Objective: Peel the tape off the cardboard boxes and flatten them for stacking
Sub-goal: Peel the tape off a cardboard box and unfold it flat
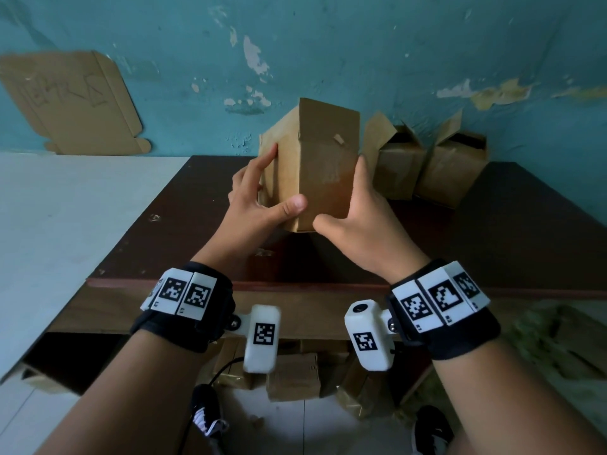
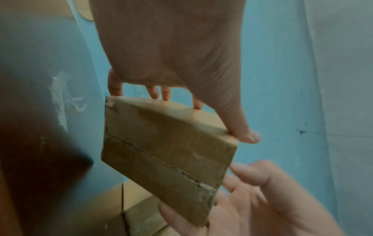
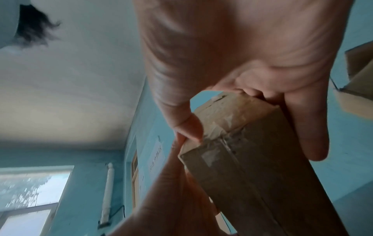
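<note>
A small brown cardboard box (image 1: 315, 165) is held upright in the air over the dark table (image 1: 492, 231). My left hand (image 1: 262, 195) grips its left side, thumb on the near face and fingers along the far side. My right hand (image 1: 358, 208) grips its right side, thumb near the bottom corner. In the left wrist view the box (image 2: 167, 148) shows its closed bottom seam, with my left hand (image 2: 181, 55) above and my right hand (image 2: 258, 196) below. Glossy clear tape (image 3: 226, 115) covers the box (image 3: 252, 167) edge by my right hand's (image 3: 232, 47) thumb.
Two opened cardboard boxes (image 1: 397, 165) (image 1: 456, 169) stand at the back of the table against the blue wall. A flattened cardboard sheet (image 1: 69, 100) leans on the wall at the left, above a white surface (image 1: 65, 224). More boxes (image 1: 292, 376) lie on the floor under the table.
</note>
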Tool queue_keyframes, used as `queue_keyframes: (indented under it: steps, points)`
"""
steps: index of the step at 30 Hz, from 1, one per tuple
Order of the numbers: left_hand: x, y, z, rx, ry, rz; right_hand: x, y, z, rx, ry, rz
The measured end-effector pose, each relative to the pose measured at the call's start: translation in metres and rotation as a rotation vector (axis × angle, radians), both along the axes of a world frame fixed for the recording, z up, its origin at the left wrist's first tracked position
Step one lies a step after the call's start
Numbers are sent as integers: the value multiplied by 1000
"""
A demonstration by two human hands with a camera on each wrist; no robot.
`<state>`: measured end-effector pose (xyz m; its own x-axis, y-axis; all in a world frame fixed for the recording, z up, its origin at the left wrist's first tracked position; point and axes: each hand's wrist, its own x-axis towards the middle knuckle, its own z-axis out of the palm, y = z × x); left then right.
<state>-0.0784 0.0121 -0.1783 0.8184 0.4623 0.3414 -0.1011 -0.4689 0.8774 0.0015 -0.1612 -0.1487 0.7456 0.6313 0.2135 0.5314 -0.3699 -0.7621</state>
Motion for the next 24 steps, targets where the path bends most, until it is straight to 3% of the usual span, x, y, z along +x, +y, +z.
queue_keyframes:
  steps: [7, 24]
  points:
    - [-1, 1, 3, 19, 13, 18, 10, 3, -4, 84, 87, 71]
    - [-1, 1, 4, 30, 41, 37, 14, 4, -11, 84, 42, 27]
